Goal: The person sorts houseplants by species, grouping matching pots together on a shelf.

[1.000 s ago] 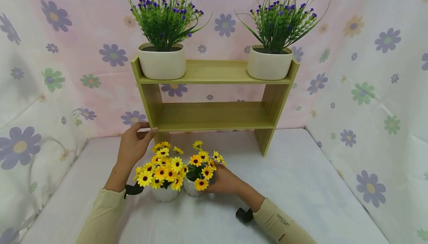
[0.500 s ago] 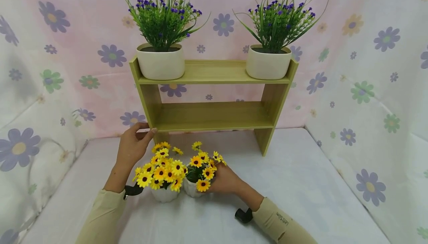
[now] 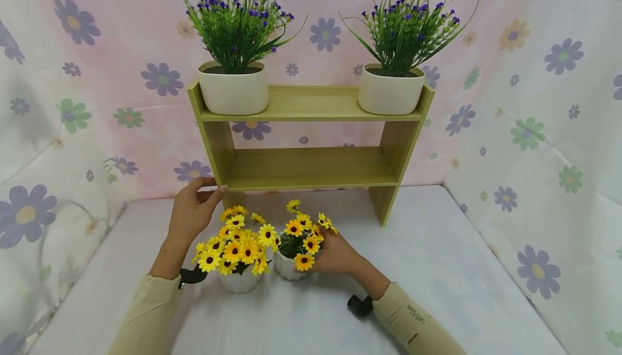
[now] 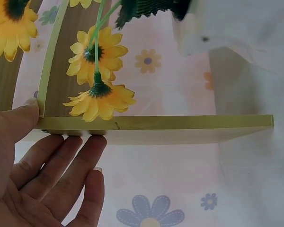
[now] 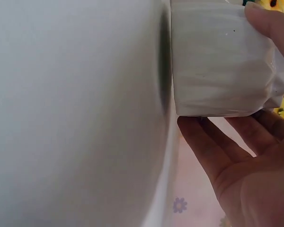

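My left hand holds the left side panel of a wooden two-tier shelf. In the left wrist view its thumb lies at the front edge and the fingers touch the panel's outer face. My right hand grips a small white pot of yellow flowers; the right wrist view shows the pot between thumb and fingers, its base right by the table surface, with a thin gap apparent. Just left of it stands a second white pot with yellow flowers, partly overlapping the first one's blooms.
Two cream oval planters with purple flowers, a left one and a right one, stand at the ends of the shelf's top board. A white cloth covers the table. Flower-printed curtains surround it at the back and sides.
My right hand has shifted the gripped flower pot slightly right and away from me, widening the space to the other pot. The left hand has stayed on the shelf.
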Tool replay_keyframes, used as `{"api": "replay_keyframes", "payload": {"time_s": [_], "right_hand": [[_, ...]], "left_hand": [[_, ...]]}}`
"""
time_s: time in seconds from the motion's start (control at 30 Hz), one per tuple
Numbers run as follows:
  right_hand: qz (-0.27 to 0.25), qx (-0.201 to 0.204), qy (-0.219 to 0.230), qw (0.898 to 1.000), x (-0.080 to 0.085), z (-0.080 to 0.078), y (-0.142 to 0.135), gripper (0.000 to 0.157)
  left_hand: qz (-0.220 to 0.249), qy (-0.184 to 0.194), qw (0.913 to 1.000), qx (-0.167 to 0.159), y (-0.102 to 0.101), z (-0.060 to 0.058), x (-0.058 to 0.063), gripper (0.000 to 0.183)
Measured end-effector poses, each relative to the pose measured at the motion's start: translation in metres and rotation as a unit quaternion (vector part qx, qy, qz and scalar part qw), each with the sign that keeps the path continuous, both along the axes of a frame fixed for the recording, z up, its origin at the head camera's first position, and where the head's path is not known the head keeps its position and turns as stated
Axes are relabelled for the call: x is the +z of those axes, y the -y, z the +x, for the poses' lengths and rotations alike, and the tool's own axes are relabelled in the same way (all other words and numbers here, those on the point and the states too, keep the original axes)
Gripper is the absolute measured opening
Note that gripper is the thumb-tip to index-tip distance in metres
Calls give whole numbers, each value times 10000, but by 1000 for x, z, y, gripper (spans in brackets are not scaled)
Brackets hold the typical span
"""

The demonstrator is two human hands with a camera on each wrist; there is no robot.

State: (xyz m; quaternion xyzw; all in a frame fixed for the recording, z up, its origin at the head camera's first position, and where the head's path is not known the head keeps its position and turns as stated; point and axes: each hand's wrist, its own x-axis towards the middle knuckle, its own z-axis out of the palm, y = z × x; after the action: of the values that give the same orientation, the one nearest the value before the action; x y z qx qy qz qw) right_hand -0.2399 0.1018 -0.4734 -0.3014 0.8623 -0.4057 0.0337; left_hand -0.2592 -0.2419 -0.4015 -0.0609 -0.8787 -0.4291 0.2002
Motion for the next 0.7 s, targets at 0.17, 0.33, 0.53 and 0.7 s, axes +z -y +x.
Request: {"api": "replay_keyframes", "payload": {"time_s": [0.17,0.33,0.53,0.7], "right_hand": [[-63,-21,4,10000,6,-2,-6,93],[-187,-114,175,9996,17,-2,-13,95],[-54,-636,107,9979,35,0,-24,102],[-405,-512,-128,9978,52,-1,-38,97]], "left_hand": [[5,-26,10000,-9,0,1,0,55],[9,20,10000,4,-1,2,1,56],[28,87,10000,7,-1,2,2,58],[77,115,9999,-3,-2,3,3,58]]}}
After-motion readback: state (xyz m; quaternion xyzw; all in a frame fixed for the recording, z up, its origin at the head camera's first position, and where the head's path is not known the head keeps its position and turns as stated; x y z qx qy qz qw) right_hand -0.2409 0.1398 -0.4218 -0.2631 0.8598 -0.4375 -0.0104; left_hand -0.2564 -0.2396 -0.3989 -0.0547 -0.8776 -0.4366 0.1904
